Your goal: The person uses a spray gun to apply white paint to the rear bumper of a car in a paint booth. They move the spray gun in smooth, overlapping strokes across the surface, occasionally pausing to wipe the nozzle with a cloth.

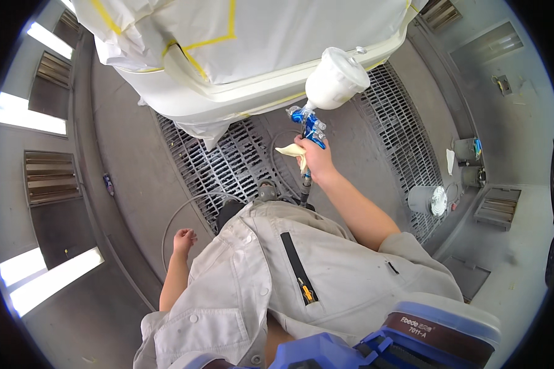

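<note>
My right hand (317, 158) is closed round the handle of a blue spray gun (314, 127) with a large white paint cup (337, 79) on top. A pale yellow cloth (293, 150) is pinched in the same hand, against the handle. From the bottom of the gun an air hose (305, 192) runs down in front of me. The gun is held up just in front of a white car bumper (258, 92), apart from it as far as I can see. My left hand (184, 240) hangs low at my left side, fingers loosely curled, nothing visible in them.
White masking sheet (277, 43) with yellow tape covers the car body above the bumper. Metal floor grates (218, 163) lie on both sides. The hose (178, 222) loops by my feet. Buckets (426, 200) stand by the right wall; a small bottle-like object (108, 184) lies at left.
</note>
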Motion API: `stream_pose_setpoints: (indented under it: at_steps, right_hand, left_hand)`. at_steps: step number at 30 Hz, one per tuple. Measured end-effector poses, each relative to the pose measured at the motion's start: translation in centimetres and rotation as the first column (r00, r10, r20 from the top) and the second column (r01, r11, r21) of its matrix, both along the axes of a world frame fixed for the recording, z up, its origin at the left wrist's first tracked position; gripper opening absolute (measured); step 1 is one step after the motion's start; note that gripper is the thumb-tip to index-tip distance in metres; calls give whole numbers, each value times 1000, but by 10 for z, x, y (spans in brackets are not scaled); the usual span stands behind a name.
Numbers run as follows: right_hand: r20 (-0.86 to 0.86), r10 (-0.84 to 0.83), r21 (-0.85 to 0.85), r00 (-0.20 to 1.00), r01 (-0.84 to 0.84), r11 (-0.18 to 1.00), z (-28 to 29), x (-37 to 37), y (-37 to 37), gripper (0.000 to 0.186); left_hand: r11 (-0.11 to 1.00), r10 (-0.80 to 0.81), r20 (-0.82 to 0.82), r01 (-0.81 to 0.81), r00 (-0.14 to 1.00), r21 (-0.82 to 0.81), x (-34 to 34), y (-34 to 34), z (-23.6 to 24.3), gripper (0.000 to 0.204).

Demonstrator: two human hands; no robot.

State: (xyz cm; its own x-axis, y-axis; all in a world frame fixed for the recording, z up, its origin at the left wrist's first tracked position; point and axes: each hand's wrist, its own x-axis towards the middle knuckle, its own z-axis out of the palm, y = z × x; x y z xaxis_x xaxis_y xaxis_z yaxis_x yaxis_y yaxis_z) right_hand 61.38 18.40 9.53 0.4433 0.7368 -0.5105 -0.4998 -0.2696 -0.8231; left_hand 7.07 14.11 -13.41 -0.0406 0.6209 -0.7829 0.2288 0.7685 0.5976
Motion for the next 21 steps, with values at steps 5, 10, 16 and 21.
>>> stream_pose_setpoints:
  at_steps: [5,10,16,21]
  right_hand:
    - [8,4,-28,1000,-4,1000,2,6,-4,6]
    - [20,4,-35,1000,-4,999,1,13,-10,7]
    - [45,55,8,997,-56,998,3,22,-19,7]
    - [41,-16,-4,999,16,1000,5,25,-25,6]
  left_hand:
    - [995,26,-86,-34,996,-90,-5,-27,15,18]
    - [991,-75,-189,52,979,-123,12,-46,29,19]
    - [962,-264,-238,238,935,-134,29,-21,23,20]
    - [990,-127,-93,120,988,-77,36,27,13,21]
